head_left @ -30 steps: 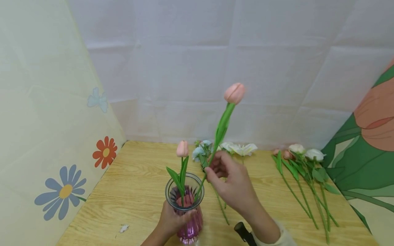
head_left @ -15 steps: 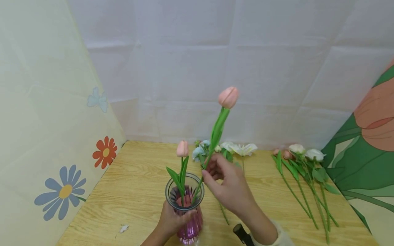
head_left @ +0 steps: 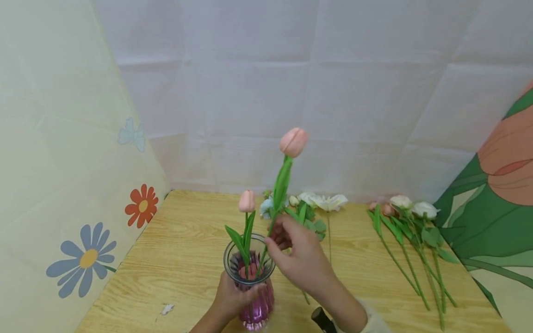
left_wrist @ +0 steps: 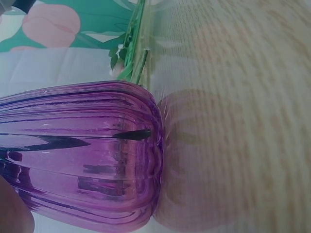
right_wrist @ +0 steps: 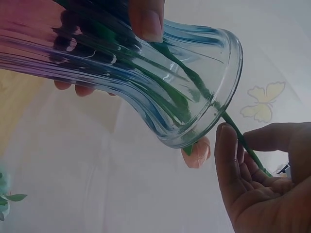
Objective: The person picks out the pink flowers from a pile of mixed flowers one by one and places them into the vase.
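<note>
A ribbed purple glass vase (head_left: 252, 296) stands near the table's front edge, and my left hand (head_left: 233, 298) grips its body. One pink tulip (head_left: 247, 201) stands upright inside it. My right hand (head_left: 297, 259) pinches the green stem of a second pink tulip (head_left: 294, 142), taller and leaning right; its stem runs down through the vase mouth. In the right wrist view the stem (right_wrist: 243, 141) crosses the vase rim (right_wrist: 228, 92) into my fingers (right_wrist: 228, 160). The left wrist view is filled by the vase wall (left_wrist: 82, 155).
On the wooden table (head_left: 187, 245) behind the vase lie blue and white flowers (head_left: 320, 201). Several long-stemmed pale roses (head_left: 412, 208) lie at the right. A small white scrap (head_left: 168, 309) sits front left. Cloth backdrops close in the left, back and right.
My right hand has moved left and down with the tulip; its bloom is lower and more upright, and the stem has slid deeper into the vase. The left hand stays on the vase.
</note>
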A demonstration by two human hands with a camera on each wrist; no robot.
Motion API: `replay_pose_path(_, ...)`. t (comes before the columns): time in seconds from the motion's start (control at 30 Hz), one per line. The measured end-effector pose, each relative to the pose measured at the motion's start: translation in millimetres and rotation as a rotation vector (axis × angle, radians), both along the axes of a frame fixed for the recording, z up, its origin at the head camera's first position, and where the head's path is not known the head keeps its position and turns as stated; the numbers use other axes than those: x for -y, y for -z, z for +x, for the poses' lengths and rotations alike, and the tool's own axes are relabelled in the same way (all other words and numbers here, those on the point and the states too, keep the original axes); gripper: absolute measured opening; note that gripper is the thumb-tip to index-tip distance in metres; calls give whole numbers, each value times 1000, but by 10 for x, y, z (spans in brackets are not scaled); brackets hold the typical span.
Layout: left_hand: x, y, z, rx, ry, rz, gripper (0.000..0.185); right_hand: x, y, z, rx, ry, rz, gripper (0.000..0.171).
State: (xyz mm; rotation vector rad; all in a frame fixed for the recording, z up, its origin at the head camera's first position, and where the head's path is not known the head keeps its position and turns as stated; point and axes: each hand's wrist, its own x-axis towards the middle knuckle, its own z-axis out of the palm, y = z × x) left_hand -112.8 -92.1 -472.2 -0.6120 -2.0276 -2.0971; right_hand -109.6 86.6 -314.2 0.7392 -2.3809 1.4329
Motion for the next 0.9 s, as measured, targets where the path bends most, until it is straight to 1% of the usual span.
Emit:
replay_pose_path(0.13,0,9,-3,-32,5,0,66,25,8,3,27,1,21,17)
replay_pose_path(0.3,3,13,-8,-41,12,5,65,47,26,-1,44,7,47,16)
replay_pose_path(0.53,-4,-7,-6,39,13,4,62,75,61,3,50,17,80,18)
replay_pose_path(0.7,0,-6,-6,25,27,4,60,90,89,2,44,7,102,19)
replay_pose_path(0.9,-12,-32,3,71,28,21,62,95,92,5,32,14,144,17)
